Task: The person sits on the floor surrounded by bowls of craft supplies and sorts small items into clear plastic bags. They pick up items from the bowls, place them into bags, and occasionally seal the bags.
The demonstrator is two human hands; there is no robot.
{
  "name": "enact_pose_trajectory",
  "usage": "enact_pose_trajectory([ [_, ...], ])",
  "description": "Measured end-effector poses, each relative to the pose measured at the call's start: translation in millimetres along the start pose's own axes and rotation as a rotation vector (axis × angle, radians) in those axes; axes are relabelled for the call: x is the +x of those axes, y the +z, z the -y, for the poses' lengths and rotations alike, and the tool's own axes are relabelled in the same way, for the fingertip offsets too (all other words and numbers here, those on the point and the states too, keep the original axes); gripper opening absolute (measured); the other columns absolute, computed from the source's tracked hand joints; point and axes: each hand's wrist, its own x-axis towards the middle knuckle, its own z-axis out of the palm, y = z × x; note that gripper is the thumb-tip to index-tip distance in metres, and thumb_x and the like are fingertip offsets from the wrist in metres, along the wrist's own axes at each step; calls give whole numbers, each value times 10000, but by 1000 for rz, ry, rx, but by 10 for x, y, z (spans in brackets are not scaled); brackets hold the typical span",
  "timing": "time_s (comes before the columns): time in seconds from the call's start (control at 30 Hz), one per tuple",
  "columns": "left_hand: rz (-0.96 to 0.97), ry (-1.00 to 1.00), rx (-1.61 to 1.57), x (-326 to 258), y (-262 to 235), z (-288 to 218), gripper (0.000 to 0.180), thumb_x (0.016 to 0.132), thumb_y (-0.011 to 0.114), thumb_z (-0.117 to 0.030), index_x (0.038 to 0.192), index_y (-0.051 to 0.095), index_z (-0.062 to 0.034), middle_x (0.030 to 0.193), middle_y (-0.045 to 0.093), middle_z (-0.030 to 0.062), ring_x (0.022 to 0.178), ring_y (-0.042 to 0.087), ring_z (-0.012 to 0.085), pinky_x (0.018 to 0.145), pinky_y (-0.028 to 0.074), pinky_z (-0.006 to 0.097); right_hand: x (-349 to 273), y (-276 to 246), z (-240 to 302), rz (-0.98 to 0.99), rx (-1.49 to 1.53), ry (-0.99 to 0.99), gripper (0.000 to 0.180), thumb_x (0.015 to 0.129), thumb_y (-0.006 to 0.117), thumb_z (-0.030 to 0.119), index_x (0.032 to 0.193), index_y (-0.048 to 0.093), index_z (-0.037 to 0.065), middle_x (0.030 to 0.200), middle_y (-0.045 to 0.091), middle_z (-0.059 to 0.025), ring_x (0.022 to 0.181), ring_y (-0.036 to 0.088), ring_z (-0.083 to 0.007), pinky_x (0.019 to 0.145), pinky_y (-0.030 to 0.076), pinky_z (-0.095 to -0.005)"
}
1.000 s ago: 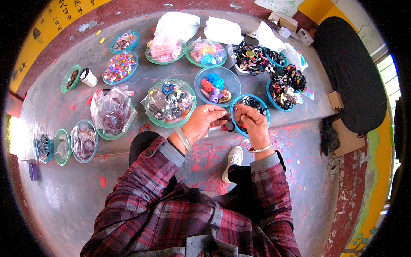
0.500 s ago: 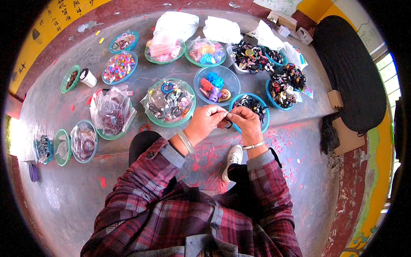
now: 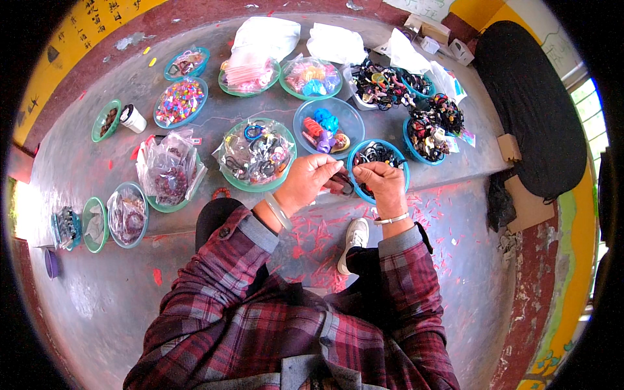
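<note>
My left hand (image 3: 304, 184) is closed in a pinch, thumb against fingers, a pale bangle at its wrist. Opposite it, my right hand (image 3: 382, 184) also pinches, wearing a thin light bracelet. A small dark hair tie (image 3: 340, 184) hangs between the fingertips of both hands; its finer detail is too small to make out. Just beyond my right hand stands a blue basin (image 3: 351, 170) with black hair ties (image 3: 378, 153) in it, partly covered by that hand. Past my left hand is a green basin (image 3: 242, 184) of bagged hair ties and trinkets.
A clear blue basin (image 3: 356, 119) holds colourful pieces. Hair ties fill another basin (image 3: 411, 146) at right. Several bowls stand left, one with bright beads (image 3: 181, 101), beside a white cup (image 3: 133, 119). White bags (image 3: 268, 38) lie at the back. A step edge crosses below the basins.
My fingertips have moved slightly apart, with the dark hair tie between them. My right hand has shifted a little to the right, and both hands have risen slightly.
</note>
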Motion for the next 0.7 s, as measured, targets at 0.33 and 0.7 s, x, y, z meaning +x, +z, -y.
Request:
enact_pose_trajectory([
  [0.33,-120,114,68,15,-153,-99,257,914,446,-181,930,558,50,866,612,117,715,625,176,653,528,262,108,-337,-20,-140,227,-35,146,801,620,160,784,624,15,717,583,6,675,512,-67,628,402,-204],
  [0.7,11,38,47,33,-95,93,281,921,437,-196,1019,520,54,960,588,135,768,637,237,682,534,289,11,53,-51,5,145,39,90,782,638,80,835,654,9,747,610,-2,693,532,-67,634,424,-189],
])
